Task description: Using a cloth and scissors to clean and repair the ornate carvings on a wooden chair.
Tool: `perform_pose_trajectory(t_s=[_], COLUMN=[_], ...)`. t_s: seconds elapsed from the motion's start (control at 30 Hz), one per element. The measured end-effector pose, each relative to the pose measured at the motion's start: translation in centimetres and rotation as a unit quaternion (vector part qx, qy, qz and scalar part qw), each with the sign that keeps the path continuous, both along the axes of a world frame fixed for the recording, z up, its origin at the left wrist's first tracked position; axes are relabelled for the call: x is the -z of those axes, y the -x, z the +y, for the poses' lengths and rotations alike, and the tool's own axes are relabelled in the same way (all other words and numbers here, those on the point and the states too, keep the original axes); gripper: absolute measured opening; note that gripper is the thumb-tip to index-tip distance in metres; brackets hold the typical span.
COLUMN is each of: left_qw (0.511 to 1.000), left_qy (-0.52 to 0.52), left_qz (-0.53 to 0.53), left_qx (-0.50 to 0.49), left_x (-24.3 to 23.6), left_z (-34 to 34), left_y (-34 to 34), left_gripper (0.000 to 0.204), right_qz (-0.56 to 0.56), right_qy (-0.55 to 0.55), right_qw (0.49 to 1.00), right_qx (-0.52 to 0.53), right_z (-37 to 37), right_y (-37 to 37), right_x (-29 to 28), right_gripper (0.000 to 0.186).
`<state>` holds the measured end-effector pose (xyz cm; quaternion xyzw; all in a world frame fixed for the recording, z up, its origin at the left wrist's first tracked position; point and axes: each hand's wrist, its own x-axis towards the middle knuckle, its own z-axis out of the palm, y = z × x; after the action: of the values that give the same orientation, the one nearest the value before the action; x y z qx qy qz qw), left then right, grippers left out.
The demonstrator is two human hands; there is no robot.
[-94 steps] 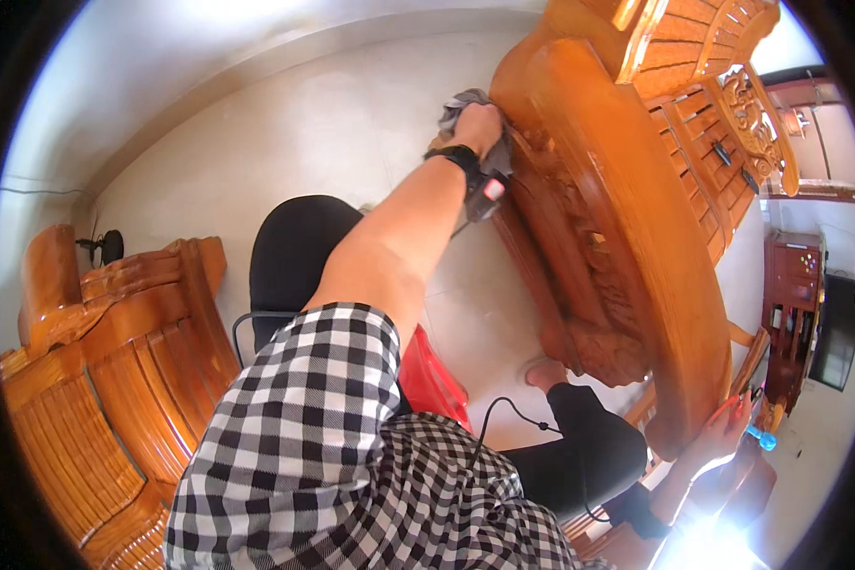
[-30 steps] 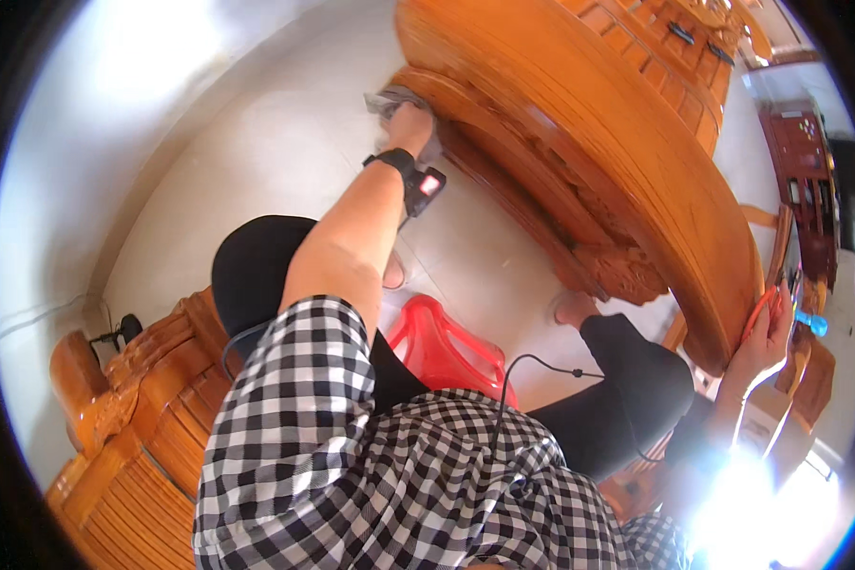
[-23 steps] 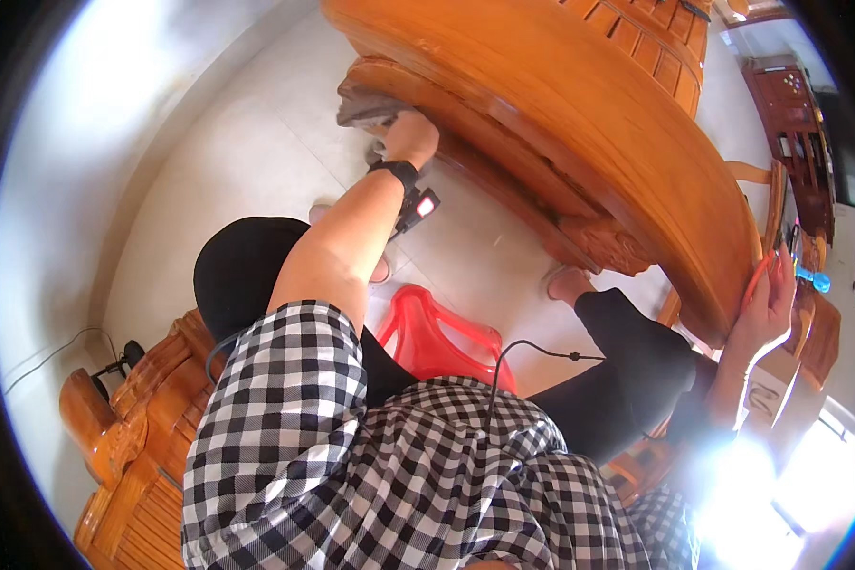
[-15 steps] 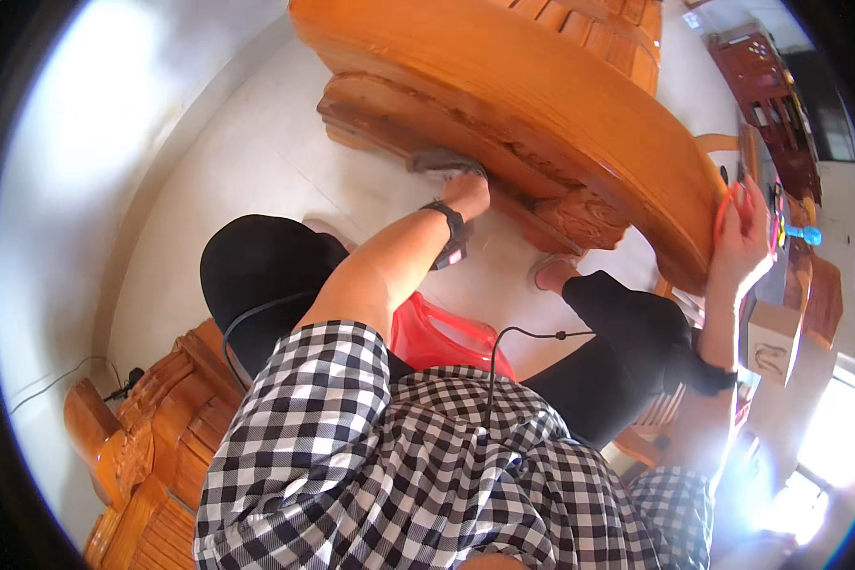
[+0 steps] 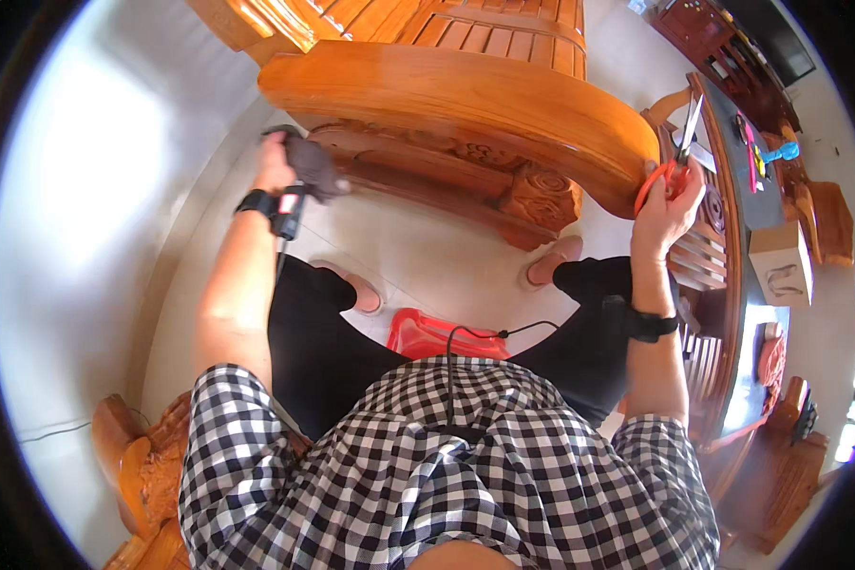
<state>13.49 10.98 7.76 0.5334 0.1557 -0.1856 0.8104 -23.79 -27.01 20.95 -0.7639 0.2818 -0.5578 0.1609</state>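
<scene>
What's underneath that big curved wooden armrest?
Under the wooden armrest sits a carved wooden base, which the left hand touches with a dark cloth. Pale floor lies below. Further underneath is hidden.

A person seen from above wears a short-sleeved shirt (image 5: 446,465) in a black-and-white check, the squares even and fairly large, with the sleeves ending above the elbows. Below it are black trousers or long shorts (image 5: 323,351) that end around the calves, and both feet are bare. Each wrist carries a black band: the one by the left hand (image 5: 274,163) has a small dark device (image 5: 288,211) with a red and white patch fixed to it, and the one below the right hand (image 5: 668,207) is a plain black strap (image 5: 648,325). A thin black cable (image 5: 489,332) curves up across the front of the shirt.
</scene>
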Motion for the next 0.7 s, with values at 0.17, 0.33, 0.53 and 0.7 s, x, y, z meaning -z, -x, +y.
perform_pose_trajectory(t_s=[0.17,0.33,0.53,0.7], left_qw=[0.993,0.977,0.976,0.951], left_qy=[0.083,0.061,0.024,0.057], left_qz=[-0.040,-0.186,-0.202,-0.302], left_qx=[-0.068,-0.082,-0.081,-0.033], left_x=[-3.3,-4.9,-5.6,-6.1], left_z=[6.0,2.3,4.5,7.8], left_y=[-4.1,-5.5,-7.6,-7.0], left_gripper=[0.033,0.037,0.046,0.044], right_qz=[-0.187,-0.206,-0.339,-0.323], right_qy=[-0.165,-0.202,-0.183,-0.132], right_qw=[0.966,0.957,0.917,0.932], right_qx=[-0.064,-0.036,-0.098,-0.097], right_z=[2.4,3.8,5.2,7.1], right_y=[-1.4,-2.5,-3.4,-2.7], right_x=[2.8,3.6,1.1,1.6], right_gripper=[0.048,0.044,0.057,0.053])
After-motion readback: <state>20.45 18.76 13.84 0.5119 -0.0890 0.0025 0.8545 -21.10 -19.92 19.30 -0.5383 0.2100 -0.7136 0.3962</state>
